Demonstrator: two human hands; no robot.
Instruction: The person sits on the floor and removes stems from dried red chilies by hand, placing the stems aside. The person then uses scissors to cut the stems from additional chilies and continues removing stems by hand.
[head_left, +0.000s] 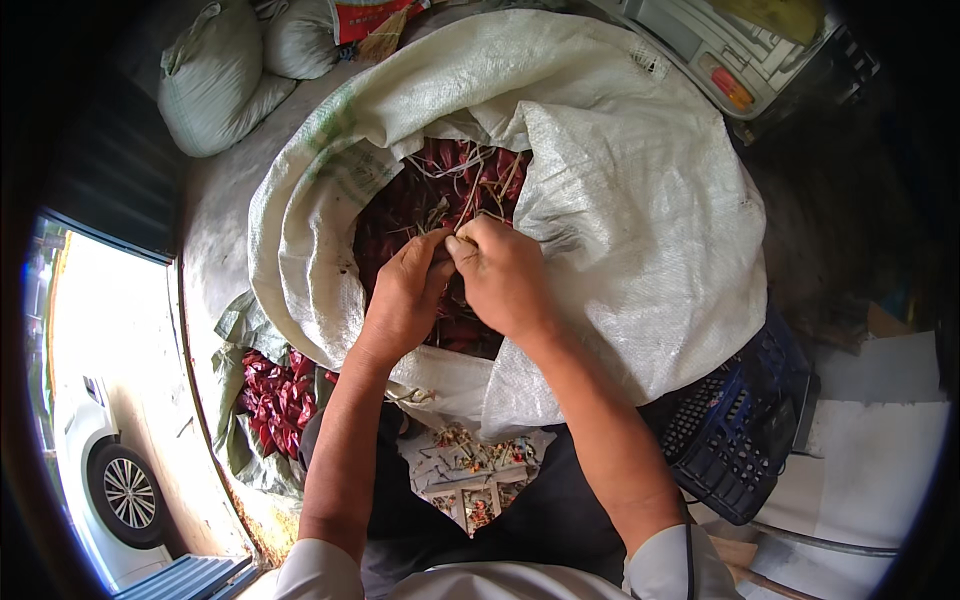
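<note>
A large white woven sack (637, 225) stands before me with its rim folded outward. Dried red chili peppers (390, 202) fill its mouth, with thin stems and pale strings among them. Over the peppers, my left hand (412, 281) and my right hand (499, 270) meet at the fingertips. Both thumbs and forefingers pinch something small, perhaps a dried stem; my fingers mostly hide it. More red chili peppers (281, 401) lie in a smaller greenish sack (225, 375) at the lower left.
Dark blue plastic crates (731, 427) stand at the right of the sack. Full white sacks (214, 82) rest at the upper left. Stems and scraps (476, 450) litter the floor between my legs. Through an opening at the left, a white car (82, 465) shows outside.
</note>
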